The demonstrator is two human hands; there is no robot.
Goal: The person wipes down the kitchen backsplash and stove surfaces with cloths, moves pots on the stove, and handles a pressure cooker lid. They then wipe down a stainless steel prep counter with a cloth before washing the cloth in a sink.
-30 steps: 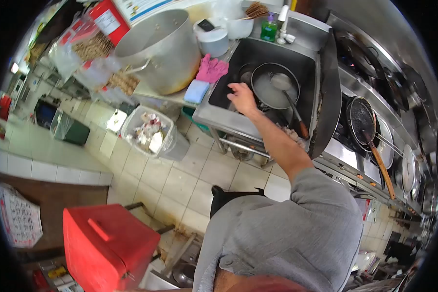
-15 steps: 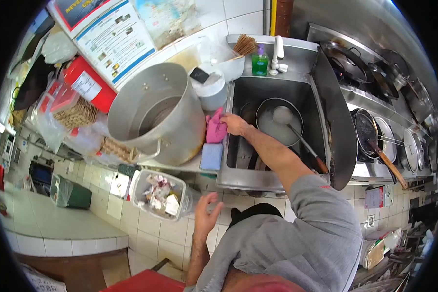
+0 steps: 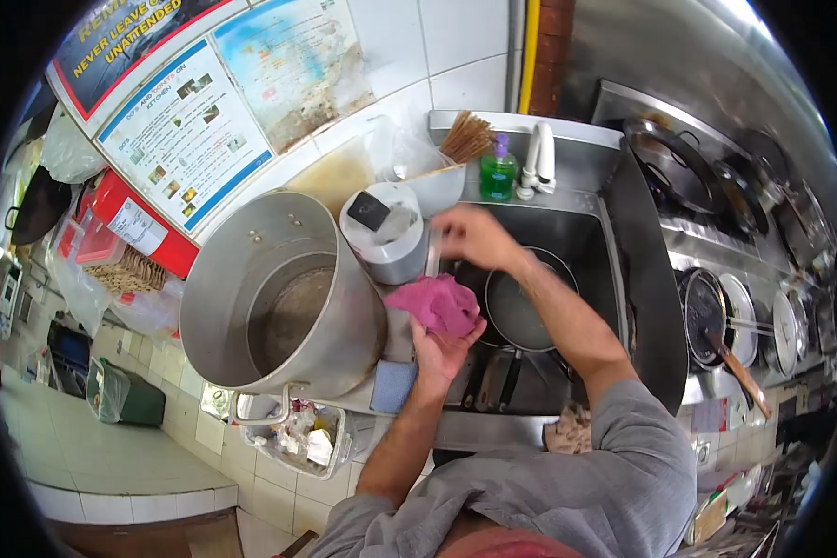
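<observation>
A crumpled pink cloth (image 3: 437,305) rests in my left hand (image 3: 445,352), whose fingers curl round its underside over the sink's left edge. My right hand (image 3: 479,238), smeared by motion, is above the back left of the sink (image 3: 588,244), beside a round white tub (image 3: 402,262). On top of that tub lie a black pad (image 3: 368,211) and a greyish scouring wad (image 3: 402,221). Below my right forearm, a round pan (image 3: 521,312) sits in the sink. A blue sponge (image 3: 393,387) is on the ledge to the left of my left wrist.
A large metal pot (image 3: 358,325) stands left of the sink. Behind the basin are green soap (image 3: 498,175), a white faucet (image 3: 538,160) and a twig brush (image 3: 467,137). A brown cloth (image 3: 567,433) hangs at the front edge. Pans (image 3: 702,307) sit on the right.
My left hand has come up from below the counter and taken the pink cloth. My right hand has let go of it and moved up and right toward the tub and the sink's back.
</observation>
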